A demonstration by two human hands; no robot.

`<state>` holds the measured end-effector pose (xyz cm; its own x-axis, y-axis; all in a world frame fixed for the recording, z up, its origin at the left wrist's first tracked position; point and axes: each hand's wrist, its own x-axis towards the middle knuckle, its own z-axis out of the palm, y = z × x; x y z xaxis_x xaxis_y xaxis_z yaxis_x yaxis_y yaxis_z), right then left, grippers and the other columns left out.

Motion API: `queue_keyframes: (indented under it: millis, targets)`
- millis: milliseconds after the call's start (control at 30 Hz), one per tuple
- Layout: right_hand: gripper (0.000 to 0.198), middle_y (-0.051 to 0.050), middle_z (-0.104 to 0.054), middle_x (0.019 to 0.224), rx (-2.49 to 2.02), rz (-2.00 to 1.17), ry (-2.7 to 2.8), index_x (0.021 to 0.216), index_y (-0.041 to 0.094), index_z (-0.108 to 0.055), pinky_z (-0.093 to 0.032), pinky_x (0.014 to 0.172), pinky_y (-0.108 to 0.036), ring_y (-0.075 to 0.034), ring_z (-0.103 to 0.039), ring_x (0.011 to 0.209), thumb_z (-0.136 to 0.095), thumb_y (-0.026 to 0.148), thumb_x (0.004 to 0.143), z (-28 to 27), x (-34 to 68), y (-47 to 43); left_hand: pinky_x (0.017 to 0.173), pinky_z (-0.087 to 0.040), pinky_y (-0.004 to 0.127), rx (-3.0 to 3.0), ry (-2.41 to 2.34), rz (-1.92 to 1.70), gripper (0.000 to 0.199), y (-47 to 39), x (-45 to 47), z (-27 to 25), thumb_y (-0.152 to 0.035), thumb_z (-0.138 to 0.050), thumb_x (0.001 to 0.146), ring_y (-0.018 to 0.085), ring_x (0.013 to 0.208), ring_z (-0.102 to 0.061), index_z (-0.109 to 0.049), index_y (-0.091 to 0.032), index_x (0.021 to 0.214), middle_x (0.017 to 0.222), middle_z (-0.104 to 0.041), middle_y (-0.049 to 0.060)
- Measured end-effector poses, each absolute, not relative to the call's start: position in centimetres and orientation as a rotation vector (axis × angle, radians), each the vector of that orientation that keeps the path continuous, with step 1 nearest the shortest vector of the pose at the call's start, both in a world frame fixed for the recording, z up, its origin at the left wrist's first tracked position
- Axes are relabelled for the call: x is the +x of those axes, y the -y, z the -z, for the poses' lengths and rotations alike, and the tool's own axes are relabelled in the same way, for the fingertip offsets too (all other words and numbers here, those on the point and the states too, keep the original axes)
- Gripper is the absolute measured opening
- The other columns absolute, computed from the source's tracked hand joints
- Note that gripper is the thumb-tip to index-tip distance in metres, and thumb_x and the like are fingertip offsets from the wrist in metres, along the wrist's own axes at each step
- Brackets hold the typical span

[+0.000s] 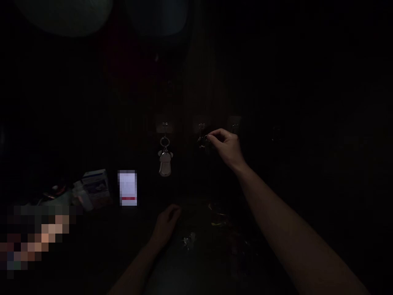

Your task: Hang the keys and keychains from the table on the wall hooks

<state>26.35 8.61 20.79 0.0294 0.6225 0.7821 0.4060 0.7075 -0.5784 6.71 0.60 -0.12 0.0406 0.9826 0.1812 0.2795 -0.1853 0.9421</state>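
Three small metal hooks on clear adhesive pads show in the dim light. From the left hook (165,125) hangs a keychain (165,160) with a round ring and a pale, bear-shaped body. My right hand (225,143) pinches the edge of a small dark item with shiny metal bits (202,142), just below the middle hook (201,125). Its kind is lost in the dark. Behind my right hand is the right hook (235,125). My left hand (168,221) rests low with fingers curled closed; its inside is hidden. Small clear, shiny pieces (188,241) lie beside it.
A lit phone-like screen (128,188), blurred out, stands left of the keychain. Left of it are a box (96,188) and a pale bottle-like thing (82,196). A thin, coloured loop (217,215) lies below my right forearm. Two pale rounded shapes hang at the top left.
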Motion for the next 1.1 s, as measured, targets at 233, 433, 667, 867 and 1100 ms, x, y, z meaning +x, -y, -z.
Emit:
queue_keyframes:
  millis: [233, 433, 667, 867, 1100]
  targets:
    - [0.013, 0.001, -0.062, 0.064, -0.960, -0.192, 1.579, 0.068, 0.019, -0.064, -0.044, 0.059, -0.027, -0.014, -0.057, 0.063, -0.061, 0.031, 0.070, -21.1, 25.3, -9.9, 0.070, -0.044, 0.025, 1.558, -1.304, -1.164, 0.026, -0.7, 6.7, 0.5, -0.043, -0.049, 0.080, 0.017, 0.078, -0.060, -0.061, -0.020, 0.087, 0.081, -0.066, 0.001]
    - [0.014, 0.005, -0.054, 0.052, -1.015, -0.369, 1.514, 0.079, 0.018, -0.062, -0.038, 0.045, -0.022, -0.010, -0.050, 0.046, -0.061, 0.025, 0.068, -21.3, 24.6, -10.3, 0.072, -0.044, 0.026, 1.569, -1.308, -1.168, 0.025, -0.7, 6.7, 0.2, -0.041, -0.049, 0.080, 0.017, 0.079, -0.060, -0.061, -0.020, 0.085, 0.084, -0.066, 0.001]
    - [0.006, 0.005, -0.056, 0.049, -1.042, -0.576, 1.493, 0.075, 0.016, -0.058, -0.033, 0.039, -0.017, -0.005, -0.044, 0.037, -0.055, 0.021, 0.075, -21.7, 24.0, -8.4, 0.070, -0.044, 0.025, 1.585, -1.310, -1.142, 0.024, -0.7, 6.7, 0.2, -0.039, -0.048, 0.081, 0.017, 0.078, -0.060, -0.062, -0.020, 0.085, 0.080, -0.066, 0.000]
    - [0.023, 0.008, -0.054, 0.049, -0.966, -0.568, 1.485, 0.094, 0.016, -0.060, -0.038, 0.046, -0.019, -0.007, -0.049, 0.045, -0.058, 0.020, 0.072, -19.7, 23.9, -7.7, 0.070, -0.044, 0.025, 1.609, -1.326, -1.138, 0.024, -0.7, 6.6, 0.4, -0.040, -0.048, 0.080, 0.017, 0.077, -0.061, -0.062, -0.021, 0.085, 0.080, -0.067, 0.000]
    - [0.057, 0.007, -0.060, 0.058, -0.983, -0.430, 1.568, 0.133, 0.020, -0.040, -0.043, 0.062, -0.026, -0.010, -0.054, 0.056, -0.052, 0.023, 0.078, -16.7, 23.1, -5.7, 0.074, -0.044, 0.026, 1.654, -1.338, -1.136, 0.025, -0.6, 6.6, 0.3, -0.040, -0.048, 0.081, 0.017, 0.082, -0.061, -0.063, -0.020, 0.085, 0.084, -0.067, 0.001]
